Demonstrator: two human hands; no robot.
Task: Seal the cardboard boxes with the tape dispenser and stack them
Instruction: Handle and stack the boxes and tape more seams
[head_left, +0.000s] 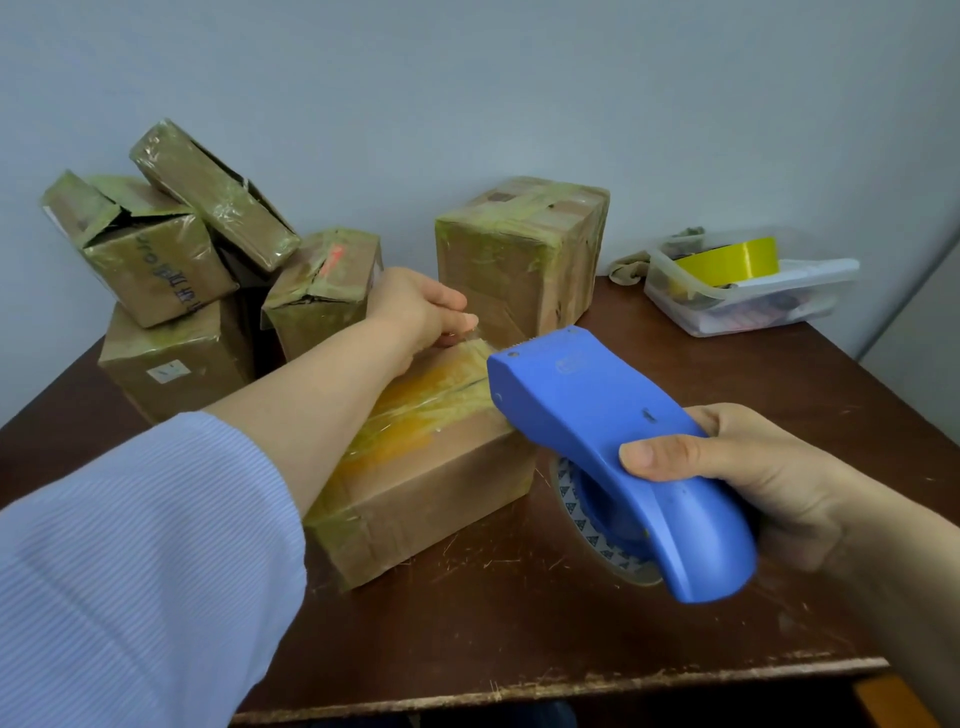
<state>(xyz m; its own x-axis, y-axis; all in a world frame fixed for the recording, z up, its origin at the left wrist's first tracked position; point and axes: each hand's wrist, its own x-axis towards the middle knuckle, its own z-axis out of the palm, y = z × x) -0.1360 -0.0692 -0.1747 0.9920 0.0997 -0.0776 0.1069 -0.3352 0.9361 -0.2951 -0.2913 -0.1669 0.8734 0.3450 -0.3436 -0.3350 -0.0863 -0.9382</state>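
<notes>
Sealing is in hand: the left grip (421, 306) pinches the tape end (475, 338) at the far edge of the box (431, 483) on the worktop (519, 623); the right grip (753, 467) clasps the blue tape dispenser (613, 431) beside it. Next, likely a steady pull along the seam. The clear tape itself barely shows.

A dark brown wooden table (519, 639) stands against a plain pale wall (467, 78).

A loose pale-blue sleeve (130, 545) with fine ribbed stripes covers the left arm to mid-forearm; left hand (415, 306) and right hand (753, 467) are bare, without gloves.
</notes>
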